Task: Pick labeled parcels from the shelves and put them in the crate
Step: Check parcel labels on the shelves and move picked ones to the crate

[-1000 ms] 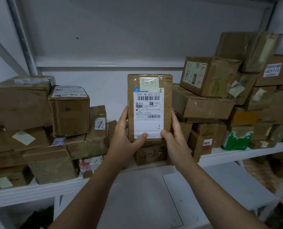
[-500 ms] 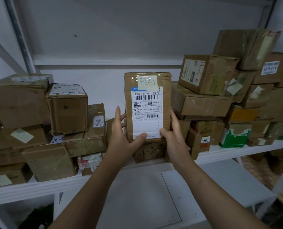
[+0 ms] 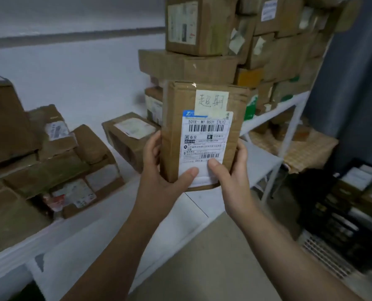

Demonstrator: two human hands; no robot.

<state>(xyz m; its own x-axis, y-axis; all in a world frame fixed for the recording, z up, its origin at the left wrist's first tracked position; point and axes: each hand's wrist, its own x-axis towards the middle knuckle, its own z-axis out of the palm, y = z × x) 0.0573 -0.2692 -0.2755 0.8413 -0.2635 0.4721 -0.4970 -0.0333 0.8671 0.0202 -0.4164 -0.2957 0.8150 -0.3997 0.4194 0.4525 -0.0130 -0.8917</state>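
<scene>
One flat brown cardboard parcel (image 3: pixel 173 131), bearing one white barcode shipping label (image 3: pixel 204 146) and one pale yellow handwritten note (image 3: pixel 211 101), is held upright in the air off the front edge of the white metal shelf (image 3: pixel 128 205), between the brown boxes piled towards its left and right ends. The left hand (image 3: pixel 161 177) and right hand (image 3: pixel 235 177) each clasp a lower corner, thumbs pressed on the label. Low at the right, a dark crate (image 3: pixel 328 216) holds blurred boxes, too smeared to count.

A parcel storeroom: white metal shelving (image 3: pixel 274 111) stacked with taped, labelled cardboard boxes (image 3: pixel 191 66).
</scene>
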